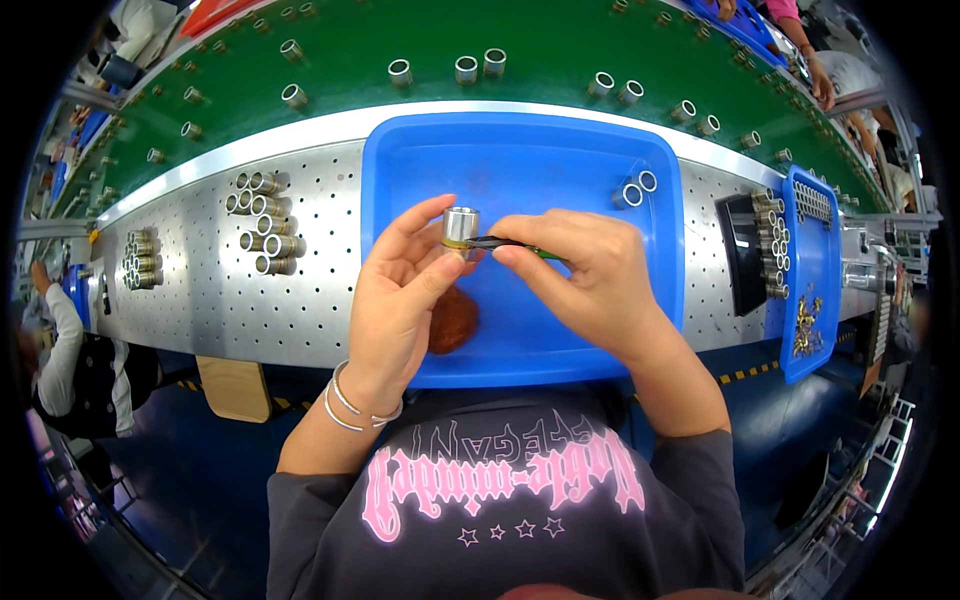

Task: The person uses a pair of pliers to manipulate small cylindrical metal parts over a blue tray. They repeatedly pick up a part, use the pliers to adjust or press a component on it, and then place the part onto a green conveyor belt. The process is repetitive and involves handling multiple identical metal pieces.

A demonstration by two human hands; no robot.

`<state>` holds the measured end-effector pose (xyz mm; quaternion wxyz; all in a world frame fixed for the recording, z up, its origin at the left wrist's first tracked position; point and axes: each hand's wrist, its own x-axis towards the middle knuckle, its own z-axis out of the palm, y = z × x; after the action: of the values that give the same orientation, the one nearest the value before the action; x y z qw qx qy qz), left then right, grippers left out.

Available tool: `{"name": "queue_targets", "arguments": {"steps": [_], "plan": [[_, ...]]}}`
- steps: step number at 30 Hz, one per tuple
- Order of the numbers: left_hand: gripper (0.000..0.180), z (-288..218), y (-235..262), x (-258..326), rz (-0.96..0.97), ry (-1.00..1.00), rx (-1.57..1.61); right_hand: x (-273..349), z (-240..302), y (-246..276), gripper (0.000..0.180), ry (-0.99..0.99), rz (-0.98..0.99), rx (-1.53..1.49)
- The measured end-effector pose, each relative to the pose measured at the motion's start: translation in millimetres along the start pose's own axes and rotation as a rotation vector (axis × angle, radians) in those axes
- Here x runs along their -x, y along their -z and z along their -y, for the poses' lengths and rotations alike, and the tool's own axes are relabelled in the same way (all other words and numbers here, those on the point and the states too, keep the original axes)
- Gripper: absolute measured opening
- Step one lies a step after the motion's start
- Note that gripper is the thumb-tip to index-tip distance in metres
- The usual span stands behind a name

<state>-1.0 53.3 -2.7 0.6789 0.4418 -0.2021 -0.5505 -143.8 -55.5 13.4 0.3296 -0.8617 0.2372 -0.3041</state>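
Observation:
My left hand (400, 275) grips a short shiny metal sleeve (460, 226), held upright above a blue tray (530, 368) with a yellowish band near its lower end. Pinched between the thumb and fingers of my right hand (585, 270) is a slim, dark, pointed tool (512, 244) with a green part. Its tip meets the sleeve's lower side; its exact kind is partly hidden by my fingers. Below my left hand, a rounded reddish-brown pad (453, 322) lies in the tray. Two more metal sleeves (630, 195) stand at the tray's right side.
Beyond the tray, a green conveyor belt (345, 60) carries many spaced sleeves. Grouped sleeves (268, 225) rest on the perforated metal table (325, 290) to the left. At right are a black tray (740, 255) and a blue tray (812, 350) with small brass-coloured parts. Other people work around the belt.

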Motion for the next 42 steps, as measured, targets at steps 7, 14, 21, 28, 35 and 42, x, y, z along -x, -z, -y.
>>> {"name": "queue_targets", "arguments": {"steps": [7,14,21,28,35,42], "plan": [[0.047,1.5,-1.3,-2.2,0.002,-0.007,-0.012,-0.4,0.9,2.9,0.01,-0.041,0.03,-0.004],[0.045,2.4,-1.7,-3.2,-0.016,0.004,0.025,-0.5,-1.6,1.5,0.01,-0.051,0.03,-0.013],[0.044,4.5,0.2,-4.7,-0.012,-0.009,0.019,-2.3,-0.8,1.2,0.009,-0.074,0.05,-0.005],[0.044,-0.4,-2.1,-7.8,-0.022,0.059,0.081,-3.9,-1.4,-0.2,0.017,-0.214,0.082,-0.154],[0.042,7.1,-3.1,-9.5,0.015,0.039,0.035,-2.9,-5.1,-4.7,0.015,-0.215,0.144,-0.169],[0.041,6.2,-4.8,-9.4,0.007,0.044,0.081,-3.3,-5.9,-2.4,0.012,-0.161,0.078,-0.23]]}}
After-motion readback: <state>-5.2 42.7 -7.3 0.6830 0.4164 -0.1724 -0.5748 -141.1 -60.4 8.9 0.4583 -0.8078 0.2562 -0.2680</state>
